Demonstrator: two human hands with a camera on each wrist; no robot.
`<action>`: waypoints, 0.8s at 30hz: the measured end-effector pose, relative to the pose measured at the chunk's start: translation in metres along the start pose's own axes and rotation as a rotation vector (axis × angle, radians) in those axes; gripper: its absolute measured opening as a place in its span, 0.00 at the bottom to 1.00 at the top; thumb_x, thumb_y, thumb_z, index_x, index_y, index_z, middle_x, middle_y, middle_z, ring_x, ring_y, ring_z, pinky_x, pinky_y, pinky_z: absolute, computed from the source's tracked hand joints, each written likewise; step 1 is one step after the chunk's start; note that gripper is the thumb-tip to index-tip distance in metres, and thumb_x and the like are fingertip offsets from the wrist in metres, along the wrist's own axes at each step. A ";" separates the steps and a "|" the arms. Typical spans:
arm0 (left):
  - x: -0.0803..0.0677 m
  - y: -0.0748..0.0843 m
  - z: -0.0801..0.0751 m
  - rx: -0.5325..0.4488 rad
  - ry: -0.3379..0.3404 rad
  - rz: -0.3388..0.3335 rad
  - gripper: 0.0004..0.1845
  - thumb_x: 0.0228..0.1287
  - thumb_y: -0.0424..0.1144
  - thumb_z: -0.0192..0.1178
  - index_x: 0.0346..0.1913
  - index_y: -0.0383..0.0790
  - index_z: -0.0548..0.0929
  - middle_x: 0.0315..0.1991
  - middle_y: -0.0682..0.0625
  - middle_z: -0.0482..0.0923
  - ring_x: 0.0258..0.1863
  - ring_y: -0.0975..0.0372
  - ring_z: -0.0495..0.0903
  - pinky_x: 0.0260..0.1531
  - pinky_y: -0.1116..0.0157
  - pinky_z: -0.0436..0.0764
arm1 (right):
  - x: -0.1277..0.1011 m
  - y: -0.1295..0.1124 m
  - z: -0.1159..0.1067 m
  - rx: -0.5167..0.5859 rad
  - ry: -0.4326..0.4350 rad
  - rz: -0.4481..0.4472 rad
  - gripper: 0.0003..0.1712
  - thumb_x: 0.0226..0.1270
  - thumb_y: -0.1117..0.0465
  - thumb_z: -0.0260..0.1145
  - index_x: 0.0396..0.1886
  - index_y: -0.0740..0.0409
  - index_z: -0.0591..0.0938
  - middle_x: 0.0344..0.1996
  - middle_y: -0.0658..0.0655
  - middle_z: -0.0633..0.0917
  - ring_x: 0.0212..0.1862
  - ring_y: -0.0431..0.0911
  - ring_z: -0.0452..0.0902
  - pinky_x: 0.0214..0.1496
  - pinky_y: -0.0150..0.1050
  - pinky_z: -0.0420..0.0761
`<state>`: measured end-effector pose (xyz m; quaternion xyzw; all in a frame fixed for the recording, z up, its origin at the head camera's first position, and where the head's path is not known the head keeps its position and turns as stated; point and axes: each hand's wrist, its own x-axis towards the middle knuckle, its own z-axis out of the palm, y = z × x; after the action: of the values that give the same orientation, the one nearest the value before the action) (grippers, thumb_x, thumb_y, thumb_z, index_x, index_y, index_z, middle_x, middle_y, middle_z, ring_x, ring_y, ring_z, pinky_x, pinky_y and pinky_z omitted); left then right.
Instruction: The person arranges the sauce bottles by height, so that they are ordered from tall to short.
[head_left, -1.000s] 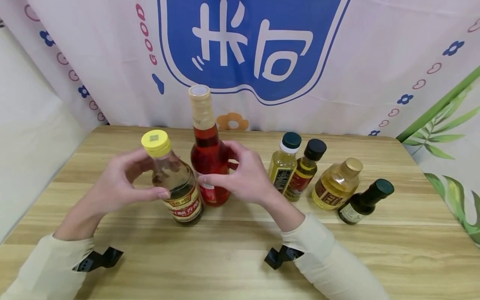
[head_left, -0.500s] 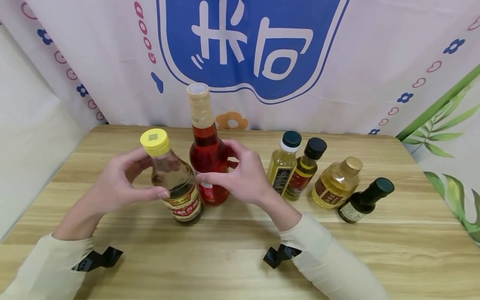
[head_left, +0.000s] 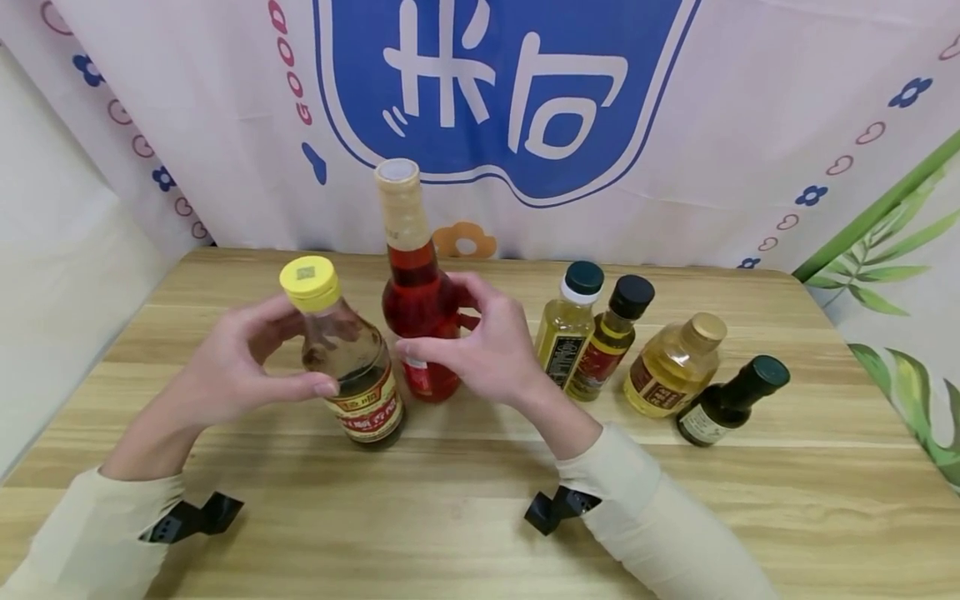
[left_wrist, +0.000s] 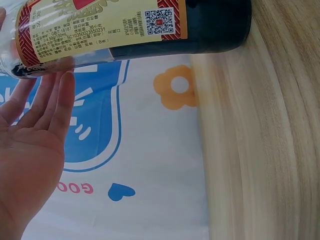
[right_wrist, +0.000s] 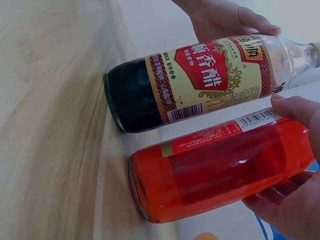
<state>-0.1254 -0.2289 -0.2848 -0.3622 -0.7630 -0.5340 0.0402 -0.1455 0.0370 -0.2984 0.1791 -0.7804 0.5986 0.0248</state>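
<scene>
My left hand (head_left: 232, 367) holds a vinegar bottle (head_left: 366, 396) with a yellow cap and a cream and red label, thumb on the near side and fingers behind. Dark liquid fills its lower part. Just behind and to the right, a taller bottle of red liquid (head_left: 422, 308) with a cream-wrapped neck is gripped by my right hand (head_left: 495, 342), the thumb across its front. The right wrist view shows a narrow gap between the vinegar bottle (right_wrist: 210, 75) and the red bottle (right_wrist: 225, 170). Whether the red bottle's base touches the table is unclear.
Several smaller bottles stand to the right: a pale oil bottle (head_left: 564, 333), a black-capped one (head_left: 600, 358), a squat golden one (head_left: 671, 371) and a dark green one (head_left: 723, 408). A printed cloth (head_left: 225, 125) hangs behind the wooden table (head_left: 420, 533).
The red bottle and my right hand have shifted slightly back or up and a little right, away from the vinegar bottle. My left hand and the vinegar bottle stay almost in place.
</scene>
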 end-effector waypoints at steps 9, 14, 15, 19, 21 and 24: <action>0.001 0.003 0.000 0.020 -0.016 -0.040 0.36 0.41 0.16 0.72 0.60 0.32 0.76 0.53 0.46 0.83 0.52 0.61 0.81 0.53 0.74 0.79 | 0.009 -0.008 0.001 -0.006 0.046 -0.005 0.36 0.47 0.52 0.82 0.57 0.49 0.78 0.50 0.46 0.84 0.52 0.39 0.79 0.55 0.40 0.83; 0.001 0.003 0.001 0.013 -0.016 -0.043 0.36 0.41 0.16 0.71 0.59 0.31 0.76 0.52 0.45 0.84 0.52 0.61 0.82 0.51 0.73 0.80 | 0.020 -0.010 0.005 -0.010 0.070 0.001 0.36 0.46 0.50 0.82 0.57 0.48 0.78 0.49 0.45 0.84 0.52 0.36 0.79 0.55 0.37 0.82; 0.001 0.004 0.001 0.016 -0.014 -0.054 0.36 0.41 0.16 0.71 0.59 0.31 0.76 0.52 0.45 0.84 0.52 0.61 0.82 0.51 0.73 0.80 | 0.022 -0.010 0.005 -0.011 0.074 0.012 0.36 0.46 0.50 0.82 0.57 0.47 0.78 0.49 0.45 0.84 0.52 0.37 0.79 0.55 0.37 0.82; 0.001 0.006 0.001 0.042 -0.007 -0.123 0.37 0.42 0.17 0.72 0.61 0.34 0.75 0.53 0.49 0.83 0.53 0.62 0.81 0.53 0.73 0.79 | 0.032 -0.011 0.007 -0.010 0.091 0.062 0.36 0.48 0.47 0.81 0.58 0.45 0.77 0.50 0.44 0.83 0.52 0.39 0.80 0.55 0.40 0.83; 0.001 0.007 0.001 0.042 -0.005 -0.124 0.38 0.42 0.17 0.72 0.62 0.33 0.75 0.54 0.48 0.83 0.54 0.62 0.80 0.54 0.73 0.79 | 0.038 -0.011 0.008 -0.015 0.109 0.085 0.37 0.47 0.45 0.81 0.58 0.44 0.77 0.51 0.44 0.83 0.52 0.40 0.79 0.54 0.42 0.83; 0.001 0.008 0.001 0.039 -0.003 -0.113 0.39 0.41 0.16 0.72 0.62 0.32 0.74 0.54 0.48 0.82 0.54 0.62 0.80 0.54 0.74 0.79 | 0.046 -0.011 0.010 -0.022 0.145 0.113 0.37 0.48 0.44 0.80 0.58 0.44 0.77 0.51 0.44 0.82 0.53 0.40 0.78 0.54 0.43 0.83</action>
<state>-0.1211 -0.2266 -0.2790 -0.3183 -0.7926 -0.5199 0.0158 -0.1834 0.0137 -0.2797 0.0904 -0.7919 0.6020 0.0493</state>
